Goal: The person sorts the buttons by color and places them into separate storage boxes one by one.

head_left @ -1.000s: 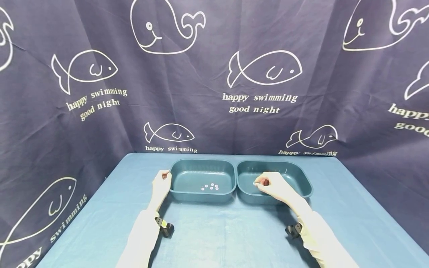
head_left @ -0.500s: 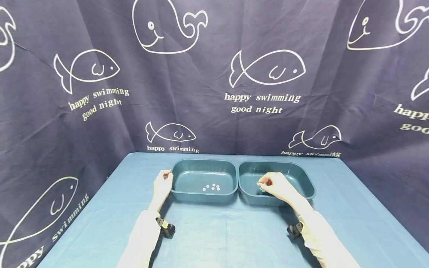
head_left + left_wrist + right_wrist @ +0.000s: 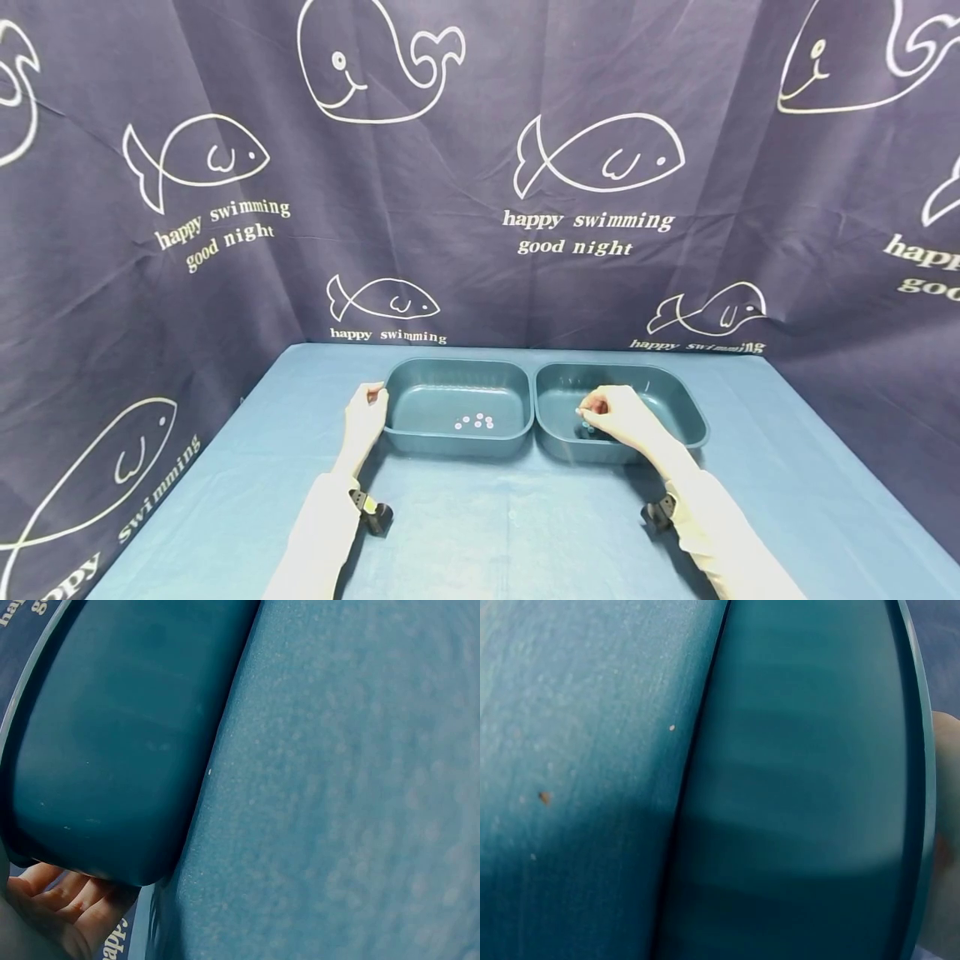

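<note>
Two teal plastic bins stand side by side. My left hand (image 3: 366, 415) holds the outer end of the left bin (image 3: 457, 444); its fingers lie against that end wall in the left wrist view. Several small pinkish discs (image 3: 478, 424) lie on the left bin's floor. Over the right bin (image 3: 637, 367), my right hand (image 3: 618, 414) has thumb and forefinger together, pinching a tiny pale disc (image 3: 578, 411). Just below those fingertips, a few light-blue discs (image 3: 589, 429) show in the right bin, partly hidden by the hand. In the right wrist view the bin's wall covers most of that hand.
A light-blue cloth (image 3: 480, 533) covers the table under both bins. Dark curtains (image 3: 480, 283) with white fish drawings rise behind and at the sides. A black wrist camera (image 3: 377, 518) sits on the left wrist, another wrist camera (image 3: 657, 514) on the right.
My right hand has shifted slightly right over its bin, and light-blue discs now show beneath its fingertips. My left hand stays at its bin's end. The head view has moved a little.
</note>
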`<state>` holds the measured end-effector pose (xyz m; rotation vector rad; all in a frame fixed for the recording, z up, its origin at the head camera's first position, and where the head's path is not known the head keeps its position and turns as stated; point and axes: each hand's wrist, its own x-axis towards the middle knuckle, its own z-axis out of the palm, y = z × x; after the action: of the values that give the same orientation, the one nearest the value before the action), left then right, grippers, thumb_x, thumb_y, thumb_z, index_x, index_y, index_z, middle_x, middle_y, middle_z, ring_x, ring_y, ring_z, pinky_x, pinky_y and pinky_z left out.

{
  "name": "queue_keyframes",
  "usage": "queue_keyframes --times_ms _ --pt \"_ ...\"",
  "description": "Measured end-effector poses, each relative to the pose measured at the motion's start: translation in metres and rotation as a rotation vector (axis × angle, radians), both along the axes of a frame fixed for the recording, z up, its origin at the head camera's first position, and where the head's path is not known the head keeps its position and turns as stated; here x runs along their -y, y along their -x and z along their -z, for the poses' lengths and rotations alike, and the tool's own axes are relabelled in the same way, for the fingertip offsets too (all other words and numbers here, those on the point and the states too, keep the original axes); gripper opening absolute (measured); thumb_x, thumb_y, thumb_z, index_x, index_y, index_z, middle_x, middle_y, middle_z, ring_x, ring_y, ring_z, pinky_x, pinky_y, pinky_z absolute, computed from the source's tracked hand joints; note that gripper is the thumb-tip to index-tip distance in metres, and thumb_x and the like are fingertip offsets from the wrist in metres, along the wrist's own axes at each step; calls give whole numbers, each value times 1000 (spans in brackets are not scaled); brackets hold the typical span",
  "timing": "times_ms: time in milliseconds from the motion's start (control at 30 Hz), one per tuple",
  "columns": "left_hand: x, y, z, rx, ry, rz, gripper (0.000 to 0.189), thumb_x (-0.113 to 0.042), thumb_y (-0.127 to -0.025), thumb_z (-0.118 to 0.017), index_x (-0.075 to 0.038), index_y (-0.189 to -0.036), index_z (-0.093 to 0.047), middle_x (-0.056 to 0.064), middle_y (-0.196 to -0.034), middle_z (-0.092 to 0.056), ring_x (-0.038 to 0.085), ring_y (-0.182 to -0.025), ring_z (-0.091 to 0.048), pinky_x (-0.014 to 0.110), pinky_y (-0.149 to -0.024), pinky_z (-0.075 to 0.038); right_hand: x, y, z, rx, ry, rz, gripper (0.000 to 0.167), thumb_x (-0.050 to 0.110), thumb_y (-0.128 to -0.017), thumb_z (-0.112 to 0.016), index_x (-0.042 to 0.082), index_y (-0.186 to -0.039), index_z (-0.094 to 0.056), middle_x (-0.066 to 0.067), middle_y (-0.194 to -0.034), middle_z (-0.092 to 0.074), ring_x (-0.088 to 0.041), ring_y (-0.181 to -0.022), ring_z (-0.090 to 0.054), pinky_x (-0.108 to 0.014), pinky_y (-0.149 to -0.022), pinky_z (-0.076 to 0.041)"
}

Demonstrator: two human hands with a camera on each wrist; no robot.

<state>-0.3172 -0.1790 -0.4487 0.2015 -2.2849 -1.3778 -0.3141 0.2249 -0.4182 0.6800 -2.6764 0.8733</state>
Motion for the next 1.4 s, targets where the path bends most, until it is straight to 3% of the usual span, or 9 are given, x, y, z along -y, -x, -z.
queue_keyframes --times_ms 867,1400 --pt "-1 -1 -1 5 -3 -2 26 -7 -91 -49 7 -112 -57 28 -110 -62 40 -105 -58 50 -94 -45 -3 -4 1 -12 -18 18 4 15 -78 -70 13 -80 -72 10 -63 -55 1 -57 -45 -20 -52 -40" --pt "1 1 2 16 -1 7 26 -8 -92 -49 6 -112 -57 27 -111 -61 40 -105 -58 50 -94 -45 8 -21 -6 -77 99 -88 8 12 -80 -70 9 -87 -71 11 -67 -61 4 -60 -50 -19 -55 -44"
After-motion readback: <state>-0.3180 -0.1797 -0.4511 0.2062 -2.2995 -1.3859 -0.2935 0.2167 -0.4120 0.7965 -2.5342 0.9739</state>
